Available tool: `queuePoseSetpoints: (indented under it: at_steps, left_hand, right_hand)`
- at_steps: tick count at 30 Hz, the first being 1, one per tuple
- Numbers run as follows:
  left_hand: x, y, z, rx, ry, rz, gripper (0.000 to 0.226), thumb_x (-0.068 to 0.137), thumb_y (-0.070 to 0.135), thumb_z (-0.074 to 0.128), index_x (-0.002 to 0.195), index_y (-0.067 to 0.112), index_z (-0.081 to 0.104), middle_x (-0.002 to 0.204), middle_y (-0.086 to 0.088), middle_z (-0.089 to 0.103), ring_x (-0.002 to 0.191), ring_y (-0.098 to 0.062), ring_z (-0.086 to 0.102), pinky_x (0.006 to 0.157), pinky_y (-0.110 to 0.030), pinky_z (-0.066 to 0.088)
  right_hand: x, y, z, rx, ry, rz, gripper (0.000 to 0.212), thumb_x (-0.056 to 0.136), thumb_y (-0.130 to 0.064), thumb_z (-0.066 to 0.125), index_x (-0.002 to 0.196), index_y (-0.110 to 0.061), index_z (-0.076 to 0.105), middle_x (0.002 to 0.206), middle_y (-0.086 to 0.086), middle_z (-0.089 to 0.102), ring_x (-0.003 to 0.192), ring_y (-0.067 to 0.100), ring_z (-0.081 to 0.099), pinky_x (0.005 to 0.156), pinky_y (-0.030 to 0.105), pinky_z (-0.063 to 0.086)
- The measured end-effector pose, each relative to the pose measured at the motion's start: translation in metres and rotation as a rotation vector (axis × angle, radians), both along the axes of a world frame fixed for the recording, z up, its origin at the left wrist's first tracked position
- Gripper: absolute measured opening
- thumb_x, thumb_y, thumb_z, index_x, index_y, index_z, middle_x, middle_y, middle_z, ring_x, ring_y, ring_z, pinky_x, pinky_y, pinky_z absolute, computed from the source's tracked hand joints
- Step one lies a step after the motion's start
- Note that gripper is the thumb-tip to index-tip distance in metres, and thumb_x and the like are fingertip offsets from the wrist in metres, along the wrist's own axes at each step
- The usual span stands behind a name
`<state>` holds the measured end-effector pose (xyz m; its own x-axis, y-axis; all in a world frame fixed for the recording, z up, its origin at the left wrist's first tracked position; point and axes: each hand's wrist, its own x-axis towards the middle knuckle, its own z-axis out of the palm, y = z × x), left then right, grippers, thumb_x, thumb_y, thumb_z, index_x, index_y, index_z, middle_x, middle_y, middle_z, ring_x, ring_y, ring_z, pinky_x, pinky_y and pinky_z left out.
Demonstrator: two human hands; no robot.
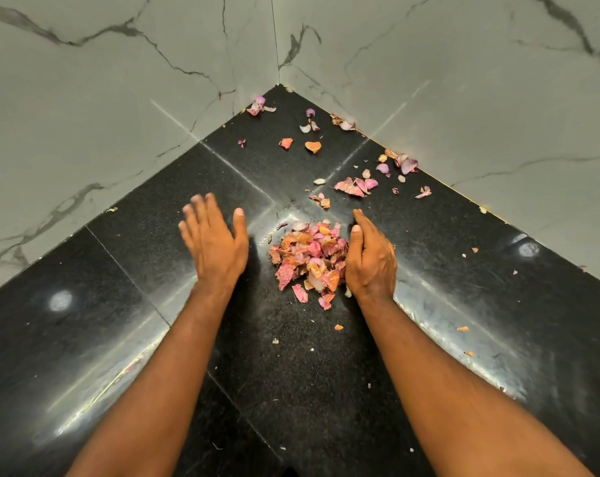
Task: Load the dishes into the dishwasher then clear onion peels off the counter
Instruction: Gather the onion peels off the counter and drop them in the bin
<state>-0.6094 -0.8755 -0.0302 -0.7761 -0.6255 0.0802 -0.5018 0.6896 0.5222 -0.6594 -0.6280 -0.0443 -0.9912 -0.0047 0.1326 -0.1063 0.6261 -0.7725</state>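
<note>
A pile of onion peels [308, 258] is lying on the black counter [119, 339], near the corner where two marble walls [119, 98] are meeting. The right hand [370, 259] is standing on edge, cupped and pressing against the pile's right side, gripping nothing. The left hand [214, 242] is hovering flat just left of the pile, fingers spread, holding nothing. Loose peels [355, 185] are lying scattered nearer the corner.

Glare on counter [126, 270], perhaps blurred fingertips [197, 201]
</note>
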Motion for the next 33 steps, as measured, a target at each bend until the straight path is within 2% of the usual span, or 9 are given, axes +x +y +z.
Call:
queuePoseSetpoints:
  at_steps: [4,9,12,16,20,22,24,27,33]
  left_hand:
    - [0.003,0.024,-0.014,-0.105,-0.354,-0.115,0.1,0.096,0.079,0.0,0.162,0.005,-0.011,0.166,-0.026,-0.021,0.155,-0.04,-0.02,0.126,-0.053,-0.01]
    - [0.006,0.062,0.007,0.439,0.053,-0.513,0.066,0.106,0.063,0.023,0.162,0.028,0.028,0.161,0.007,0.035,0.151,-0.007,0.03,0.124,-0.044,0.03]
    - [0.0,0.057,0.018,0.539,0.339,-0.444,0.036,0.112,0.032,0.043,0.144,0.022,0.056,0.131,-0.002,0.066,0.122,-0.002,0.063,0.105,-0.045,0.054]
    - [-0.015,0.043,0.018,0.481,0.522,-0.238,0.066,0.092,-0.018,0.036,0.131,0.029,0.06,0.153,-0.009,0.052,0.146,-0.015,0.045,0.119,-0.026,0.038]
    - [-0.017,0.063,0.032,0.537,0.495,-0.169,0.084,0.072,-0.024,0.036,0.139,0.022,0.056,0.167,0.0,0.028,0.153,-0.004,0.024,0.109,0.001,0.023]
    - [-0.017,0.081,0.037,0.756,0.538,-0.174,0.083,0.074,-0.025,0.038,0.143,0.018,0.05,0.167,-0.003,0.029,0.153,-0.006,0.025,0.114,-0.009,0.033]
    - [-0.019,0.094,0.042,1.06,0.6,-0.149,0.067,0.086,-0.012,0.043,0.145,0.017,0.048,0.162,-0.002,0.04,0.151,-0.008,0.034,0.125,-0.034,0.031]
    - [-0.016,0.113,0.053,1.323,0.613,-0.102,0.048,0.102,0.032,0.043,0.146,0.016,0.05,0.154,-0.003,0.052,0.143,-0.012,0.048,0.126,-0.041,0.03]
    - [0.002,0.127,0.082,1.712,0.319,-0.381,0.097,0.093,0.084,0.015,0.159,0.018,0.039,0.158,-0.012,0.048,0.148,-0.028,0.043,0.122,-0.052,0.03]
  right_hand:
    - [0.0,-0.001,0.001,0.001,0.002,0.006,0.049,0.108,-0.04,0.035,0.148,-0.023,0.056,0.15,-0.003,0.059,0.138,0.013,0.053,0.116,0.049,0.041]
    - [0.001,0.0,0.002,-0.007,-0.002,0.007,0.049,0.108,-0.04,0.035,0.149,-0.023,0.056,0.15,-0.003,0.058,0.139,0.013,0.052,0.116,0.048,0.041]
    - [0.001,0.0,0.002,-0.006,0.003,0.007,0.05,0.108,-0.042,0.033,0.149,-0.023,0.056,0.15,-0.003,0.058,0.139,0.013,0.052,0.116,0.049,0.042]
    - [0.0,-0.001,0.002,0.002,-0.002,0.001,0.05,0.108,-0.041,0.034,0.149,-0.023,0.055,0.15,-0.003,0.058,0.138,0.013,0.052,0.116,0.05,0.041]
    - [0.0,-0.001,0.001,-0.005,0.007,0.01,0.05,0.108,-0.041,0.034,0.15,-0.023,0.054,0.152,-0.003,0.057,0.14,0.013,0.051,0.116,0.05,0.041]
    - [0.0,0.0,0.001,-0.067,0.026,0.019,0.051,0.109,-0.039,0.034,0.153,-0.021,0.051,0.154,-0.002,0.054,0.143,0.012,0.047,0.117,0.051,0.04]
    - [0.003,0.002,0.003,-0.135,0.09,0.03,0.05,0.109,-0.032,0.036,0.154,-0.017,0.049,0.16,0.0,0.047,0.151,0.011,0.037,0.121,0.053,0.034]
    - [0.019,-0.006,0.025,-0.163,0.238,0.16,0.052,0.106,-0.02,0.039,0.156,-0.008,0.043,0.167,0.007,0.034,0.159,0.02,0.022,0.125,0.06,0.021]
    - [0.039,-0.039,0.072,-0.302,0.298,0.653,0.071,0.11,-0.05,0.023,0.156,0.001,0.039,0.169,0.017,0.026,0.159,0.031,0.019,0.126,0.061,0.018]
